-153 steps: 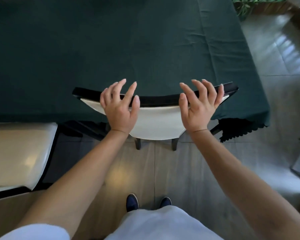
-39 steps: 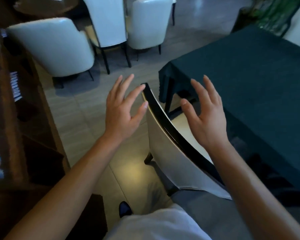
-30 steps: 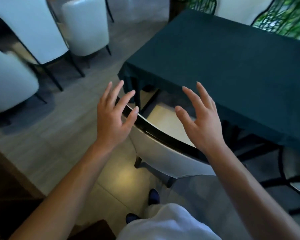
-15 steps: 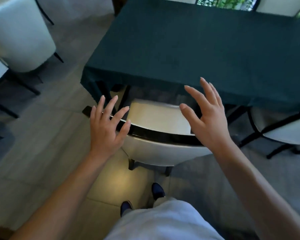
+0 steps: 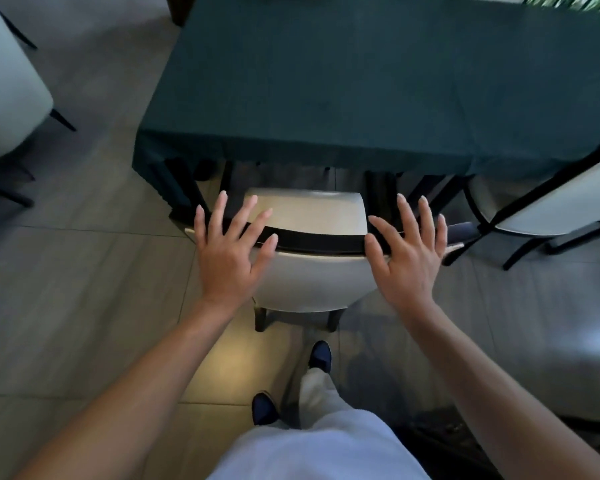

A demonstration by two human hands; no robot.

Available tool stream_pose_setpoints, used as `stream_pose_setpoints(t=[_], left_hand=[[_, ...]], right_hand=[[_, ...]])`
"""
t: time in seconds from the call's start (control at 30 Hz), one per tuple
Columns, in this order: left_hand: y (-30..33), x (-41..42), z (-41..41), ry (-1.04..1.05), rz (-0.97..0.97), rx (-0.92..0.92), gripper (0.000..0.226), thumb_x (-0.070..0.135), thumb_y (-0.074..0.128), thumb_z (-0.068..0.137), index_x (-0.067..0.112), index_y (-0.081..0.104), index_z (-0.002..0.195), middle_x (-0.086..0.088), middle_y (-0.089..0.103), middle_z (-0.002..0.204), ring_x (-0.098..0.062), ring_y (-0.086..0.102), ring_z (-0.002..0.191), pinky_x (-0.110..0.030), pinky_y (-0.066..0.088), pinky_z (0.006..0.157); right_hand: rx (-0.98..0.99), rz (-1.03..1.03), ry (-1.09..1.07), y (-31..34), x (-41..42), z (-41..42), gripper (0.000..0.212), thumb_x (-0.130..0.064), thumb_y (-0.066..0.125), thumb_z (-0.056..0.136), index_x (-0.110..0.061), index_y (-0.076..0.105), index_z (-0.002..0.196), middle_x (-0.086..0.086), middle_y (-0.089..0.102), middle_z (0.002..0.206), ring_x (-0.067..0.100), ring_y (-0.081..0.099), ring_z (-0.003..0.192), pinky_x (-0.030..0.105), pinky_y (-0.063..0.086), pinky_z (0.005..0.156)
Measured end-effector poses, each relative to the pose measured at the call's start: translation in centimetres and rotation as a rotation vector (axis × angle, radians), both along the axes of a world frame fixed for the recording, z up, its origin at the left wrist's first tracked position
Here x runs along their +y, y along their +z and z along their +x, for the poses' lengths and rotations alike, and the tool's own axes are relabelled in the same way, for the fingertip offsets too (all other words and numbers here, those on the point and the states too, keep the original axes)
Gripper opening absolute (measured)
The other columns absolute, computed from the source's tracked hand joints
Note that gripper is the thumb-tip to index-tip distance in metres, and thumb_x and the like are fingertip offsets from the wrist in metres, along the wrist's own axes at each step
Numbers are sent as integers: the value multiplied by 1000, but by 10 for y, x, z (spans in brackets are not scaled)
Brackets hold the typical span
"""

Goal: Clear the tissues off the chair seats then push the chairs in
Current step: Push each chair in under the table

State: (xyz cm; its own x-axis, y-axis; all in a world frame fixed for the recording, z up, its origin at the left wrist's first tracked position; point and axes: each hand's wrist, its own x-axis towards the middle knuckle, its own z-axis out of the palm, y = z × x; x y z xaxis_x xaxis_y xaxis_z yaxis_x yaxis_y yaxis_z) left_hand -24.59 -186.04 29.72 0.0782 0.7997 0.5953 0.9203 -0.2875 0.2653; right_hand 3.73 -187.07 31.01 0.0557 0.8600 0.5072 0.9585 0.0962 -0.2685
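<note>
Left hand (image 5: 231,261) and right hand (image 5: 407,263) hovering spread, empty, over chair (image 5: 312,282) backrest; seat beyond fingertips looking tissue-free; push-in pending.

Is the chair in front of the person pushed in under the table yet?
Not yet: the chair has its seat fully exposed before the table.

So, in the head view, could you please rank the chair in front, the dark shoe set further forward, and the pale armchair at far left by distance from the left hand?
1. chair in front: directly under the left hand.
2. forward shoe: below, toward the right.
3. pale armchair: far upper left.
</note>
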Motion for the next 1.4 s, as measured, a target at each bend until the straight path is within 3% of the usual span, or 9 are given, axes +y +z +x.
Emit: stream_pose_setpoints(t=[0.13,0.3,0.47,0.83,0.97,1.17,1.4], left_hand=[[-7,5,7,37,60,-4,43,47,43,106,26,70,132,-2,52,154,-38,31,152,-65,15,124],[-17,13,11,49,131,-39,39,45,43,105,29,74,122,-3,56,150,-34,36,149,-63,17,123],[-24,23,7,38,200,-45,37,40,45,103,28,79,111,0,63,142,-32,43,143,-54,14,124],[-18,89,-8,107,286,-119,46,40,37,104,23,80,102,-7,69,128,-27,48,133,-52,18,123],[-18,89,12,95,255,-133,42,42,38,105,27,78,102,-6,68,129,-27,48,134,-56,18,123],[-32,64,11,62,232,-89,42,42,39,103,27,78,104,-5,65,133,-29,44,138,-51,12,125],[-27,102,-24,39,261,-98,39,40,41,103,27,78,107,-5,65,133,-28,44,138,-60,20,121]], right_hand=[[15,67,-12,-5,4,1,39,-48,49,103,-25,78,116,3,55,152,30,34,152,58,18,125],[25,144,-45,-15,3,-1,37,-45,48,104,-26,76,120,5,56,151,31,40,149,56,23,123],[35,226,-84,-23,13,-3,41,-44,46,103,-22,80,108,5,67,135,30,58,124,56,37,111],[41,396,-58,-18,72,-24,38,-37,46,104,-22,81,99,2,73,116,28,63,117,57,41,105],[49,384,-84,-17,84,-6,38,-36,47,102,-19,80,97,5,72,118,31,63,118,60,38,108],[42,333,-153,-31,58,-13,35,-32,49,93,-17,79,102,14,64,134,35,54,132,61,23,121],[76,330,-142,-28,76,-45,26,-32,56,94,-22,80,96,7,67,130,29,57,128,55,22,122]])
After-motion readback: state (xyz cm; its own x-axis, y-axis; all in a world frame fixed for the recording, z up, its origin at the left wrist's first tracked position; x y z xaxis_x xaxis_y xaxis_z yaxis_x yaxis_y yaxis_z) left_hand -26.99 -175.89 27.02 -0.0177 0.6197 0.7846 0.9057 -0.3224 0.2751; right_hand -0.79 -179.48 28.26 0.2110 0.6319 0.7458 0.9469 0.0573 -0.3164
